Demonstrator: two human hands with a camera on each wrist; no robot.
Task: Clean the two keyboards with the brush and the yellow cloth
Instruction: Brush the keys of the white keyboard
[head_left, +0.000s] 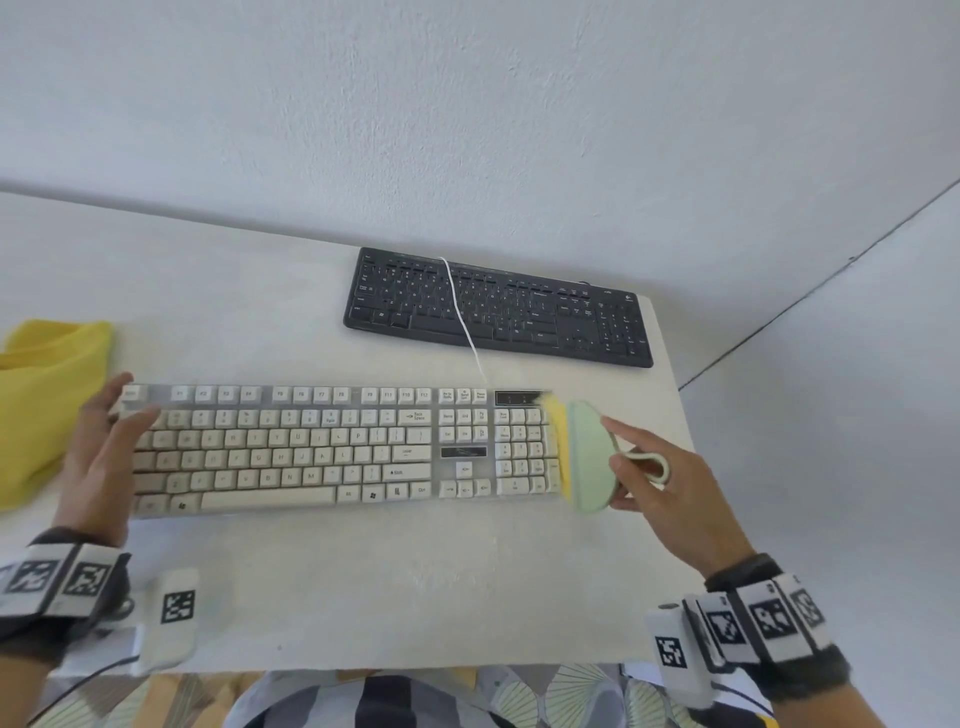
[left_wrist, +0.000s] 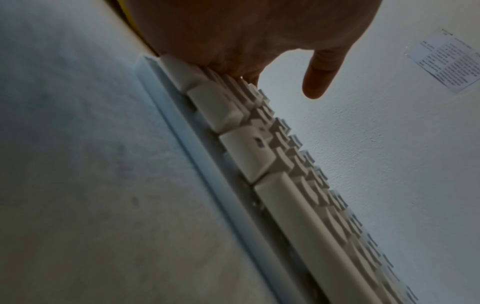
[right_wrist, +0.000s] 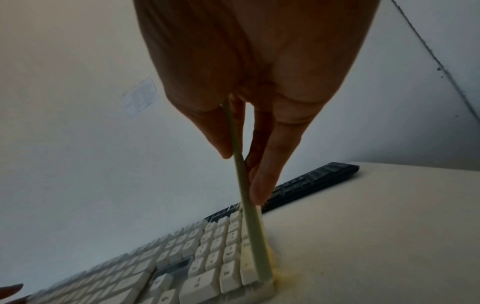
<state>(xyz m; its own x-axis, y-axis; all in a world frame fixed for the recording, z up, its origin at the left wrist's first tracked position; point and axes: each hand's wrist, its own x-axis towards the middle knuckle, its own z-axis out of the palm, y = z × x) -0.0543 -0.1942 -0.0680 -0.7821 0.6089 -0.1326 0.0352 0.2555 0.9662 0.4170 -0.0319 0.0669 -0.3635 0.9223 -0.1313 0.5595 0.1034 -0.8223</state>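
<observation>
A white keyboard (head_left: 337, 447) lies near me, and a black keyboard (head_left: 498, 309) lies behind it to the right. My left hand (head_left: 136, 400) rests flat on the white keyboard's left end (left_wrist: 246, 154) with straight fingers and the thumb (left_wrist: 317, 82) lifted. My right hand (head_left: 613, 462) pinches a pale green brush (head_left: 584, 457) with yellow bristles. The bristles stand against the number pad's right edge (right_wrist: 249, 267). In the right wrist view the thin brush body (right_wrist: 241, 174) runs between my fingers. The yellow cloth (head_left: 47, 405) lies bunched at the far left.
The white keyboard's cable (head_left: 457, 306) runs across the black keyboard (right_wrist: 311, 179). The white table (head_left: 363, 587) ends just right of both keyboards and close to my body at the front. A wall stands right behind it, with a paper sheet (left_wrist: 451, 61) stuck on.
</observation>
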